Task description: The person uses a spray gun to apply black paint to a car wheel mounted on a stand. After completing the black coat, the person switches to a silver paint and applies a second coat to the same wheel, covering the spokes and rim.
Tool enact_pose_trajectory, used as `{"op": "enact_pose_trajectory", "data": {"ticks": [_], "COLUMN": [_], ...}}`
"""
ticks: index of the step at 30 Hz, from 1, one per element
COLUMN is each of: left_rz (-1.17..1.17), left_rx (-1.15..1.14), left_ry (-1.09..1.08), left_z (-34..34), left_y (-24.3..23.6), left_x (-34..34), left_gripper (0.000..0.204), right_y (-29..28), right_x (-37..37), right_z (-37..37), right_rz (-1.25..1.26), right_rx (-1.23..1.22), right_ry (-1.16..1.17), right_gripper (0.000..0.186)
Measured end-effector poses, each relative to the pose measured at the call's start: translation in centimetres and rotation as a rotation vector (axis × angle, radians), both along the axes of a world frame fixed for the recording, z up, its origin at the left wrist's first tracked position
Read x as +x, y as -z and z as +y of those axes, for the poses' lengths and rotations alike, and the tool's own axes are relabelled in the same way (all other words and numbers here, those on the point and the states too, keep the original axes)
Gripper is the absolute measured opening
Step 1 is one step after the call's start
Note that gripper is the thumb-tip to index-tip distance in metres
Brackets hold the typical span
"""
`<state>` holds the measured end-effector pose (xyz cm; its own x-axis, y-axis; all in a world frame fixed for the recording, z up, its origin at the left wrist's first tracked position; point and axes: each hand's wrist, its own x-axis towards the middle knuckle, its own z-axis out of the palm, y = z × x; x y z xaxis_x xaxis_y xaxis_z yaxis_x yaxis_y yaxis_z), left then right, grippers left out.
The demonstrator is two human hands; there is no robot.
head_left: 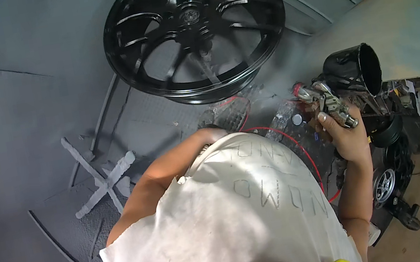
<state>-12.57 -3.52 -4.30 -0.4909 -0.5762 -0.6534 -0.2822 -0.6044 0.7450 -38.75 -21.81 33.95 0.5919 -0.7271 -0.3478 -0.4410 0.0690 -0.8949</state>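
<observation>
Metal gun held in right hand; can't tell grip of left hand. Could scuff wheel if swung close.

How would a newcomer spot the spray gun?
Find the big black wheel at the top. Below and right of it, the right hand holds the metal spray gun. Its silvery, knobbly body sets it apart from the smooth black container nearby.

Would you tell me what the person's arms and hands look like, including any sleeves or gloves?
Both arms are bare, with a white, sleeveless top bearing grey lettering. The right hand wears no glove; the left hand is mostly hidden.
</observation>
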Motion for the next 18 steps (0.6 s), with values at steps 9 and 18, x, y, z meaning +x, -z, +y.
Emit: {"op": "enact_pose_trajectory", "data": {"ticks": [9,18], "left_rz": [-0.577,0.291], "left_rx": [-0.060,0.263], "left_ry": [-0.183,-1.408], "left_z": [-0.9,-5.5], "left_y": [-3.1,-9.1], "left_x": [1.0,-1.8], "left_gripper": [0.037,0.017], "right_y": [-0.9,-4.0], "right_x": [0.8,2.1], "right_z": [-0.5,-1.4], "right_rz": [-0.041,-0.049], "right_rx": [0.075,0.104], "right_ry": [-0.131,-0.314], "right_gripper": [0.040,0.045]}}
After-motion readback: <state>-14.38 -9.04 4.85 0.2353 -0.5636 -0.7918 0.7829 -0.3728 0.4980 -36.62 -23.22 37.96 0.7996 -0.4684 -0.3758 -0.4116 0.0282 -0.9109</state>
